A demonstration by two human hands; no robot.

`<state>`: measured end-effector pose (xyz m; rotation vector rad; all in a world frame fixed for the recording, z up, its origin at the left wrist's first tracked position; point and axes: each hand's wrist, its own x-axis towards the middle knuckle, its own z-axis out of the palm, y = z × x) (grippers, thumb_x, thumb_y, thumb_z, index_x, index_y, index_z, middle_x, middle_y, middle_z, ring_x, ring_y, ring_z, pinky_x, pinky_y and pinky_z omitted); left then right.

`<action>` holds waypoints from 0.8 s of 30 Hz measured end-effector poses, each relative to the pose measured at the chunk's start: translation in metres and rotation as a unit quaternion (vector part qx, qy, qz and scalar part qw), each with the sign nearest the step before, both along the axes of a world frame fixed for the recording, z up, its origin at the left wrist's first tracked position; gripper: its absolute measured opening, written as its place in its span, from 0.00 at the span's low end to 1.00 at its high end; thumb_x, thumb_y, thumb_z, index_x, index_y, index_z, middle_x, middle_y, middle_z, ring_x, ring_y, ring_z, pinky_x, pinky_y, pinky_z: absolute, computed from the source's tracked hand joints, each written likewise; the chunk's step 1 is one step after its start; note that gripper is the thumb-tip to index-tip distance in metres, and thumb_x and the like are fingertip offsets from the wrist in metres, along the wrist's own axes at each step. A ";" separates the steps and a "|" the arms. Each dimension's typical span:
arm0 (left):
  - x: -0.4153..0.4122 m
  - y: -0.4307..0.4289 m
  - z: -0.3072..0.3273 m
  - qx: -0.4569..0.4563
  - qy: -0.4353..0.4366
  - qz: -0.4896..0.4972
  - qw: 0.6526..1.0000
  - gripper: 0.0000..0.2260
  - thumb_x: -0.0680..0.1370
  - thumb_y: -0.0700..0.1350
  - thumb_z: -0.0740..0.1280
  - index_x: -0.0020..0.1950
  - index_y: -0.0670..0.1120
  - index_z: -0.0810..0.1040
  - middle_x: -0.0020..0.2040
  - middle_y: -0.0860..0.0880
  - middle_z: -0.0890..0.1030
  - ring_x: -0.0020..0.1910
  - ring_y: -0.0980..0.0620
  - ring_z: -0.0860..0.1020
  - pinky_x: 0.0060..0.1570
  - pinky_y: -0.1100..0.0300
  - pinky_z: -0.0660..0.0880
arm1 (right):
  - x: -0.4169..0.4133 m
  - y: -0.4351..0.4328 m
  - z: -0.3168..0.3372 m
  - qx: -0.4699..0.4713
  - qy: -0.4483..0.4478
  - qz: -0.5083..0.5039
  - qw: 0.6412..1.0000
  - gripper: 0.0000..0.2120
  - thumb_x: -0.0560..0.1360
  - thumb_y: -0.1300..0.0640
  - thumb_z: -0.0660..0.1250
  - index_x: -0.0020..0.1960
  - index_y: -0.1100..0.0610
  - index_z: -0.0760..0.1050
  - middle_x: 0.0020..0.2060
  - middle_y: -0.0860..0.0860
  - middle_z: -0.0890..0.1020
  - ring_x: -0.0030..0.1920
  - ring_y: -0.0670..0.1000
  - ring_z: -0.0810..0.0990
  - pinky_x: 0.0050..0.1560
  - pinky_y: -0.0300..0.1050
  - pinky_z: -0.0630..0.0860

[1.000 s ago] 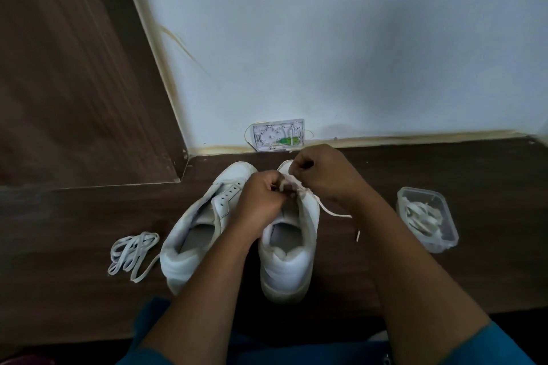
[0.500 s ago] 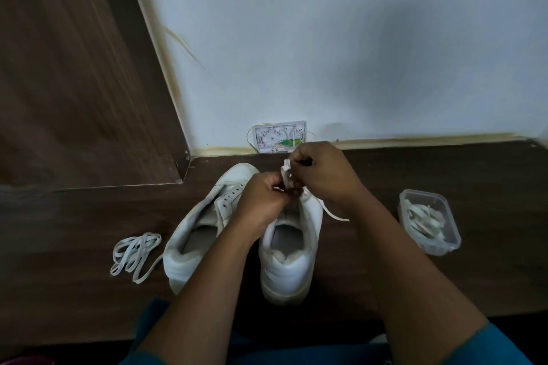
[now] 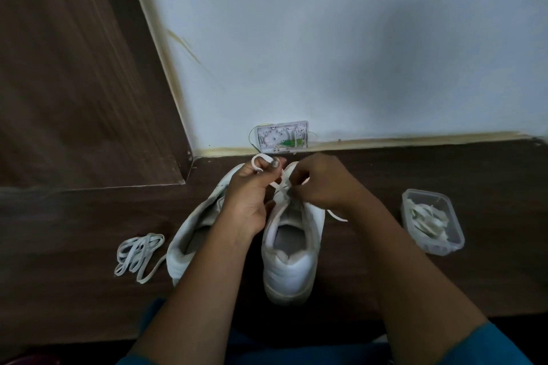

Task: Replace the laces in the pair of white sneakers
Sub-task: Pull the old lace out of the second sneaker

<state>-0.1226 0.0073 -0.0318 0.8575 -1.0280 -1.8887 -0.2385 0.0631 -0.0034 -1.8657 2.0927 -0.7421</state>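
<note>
Two white sneakers stand on the dark wooden floor, heels toward me. The right sneaker (image 3: pixel 292 258) has a white lace (image 3: pixel 280 184) crossing over its tongue. My left hand (image 3: pixel 252 195) pinches a loop of that lace, which curls round a finger above the shoe. My right hand (image 3: pixel 318 184) grips the lace's other side over the eyelets; one loose end trails right at the shoe's side. The left sneaker (image 3: pixel 192 234) lies partly under my left forearm, without a lace.
A loose bundle of white lace (image 3: pixel 138 255) lies on the floor left of the shoes. A clear plastic container (image 3: pixel 433 224) holding more laces stands at the right. A white wall with a small socket plate (image 3: pixel 281 136) rises just behind.
My left hand has risen and moved left, drawing a loop of lace up and out from the shoe. My right hand stays over the eyelets.
</note>
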 end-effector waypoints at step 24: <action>0.013 -0.010 0.007 0.015 0.038 -0.074 0.996 0.11 0.78 0.51 0.60 0.50 0.50 0.81 0.42 0.53 0.83 0.44 0.52 0.77 0.48 0.50 0.73 | 0.012 -0.002 -0.004 0.031 -0.062 0.000 0.998 0.05 0.68 0.57 0.74 0.43 0.55 0.82 0.39 0.50 0.82 0.42 0.49 0.79 0.47 0.42 0.74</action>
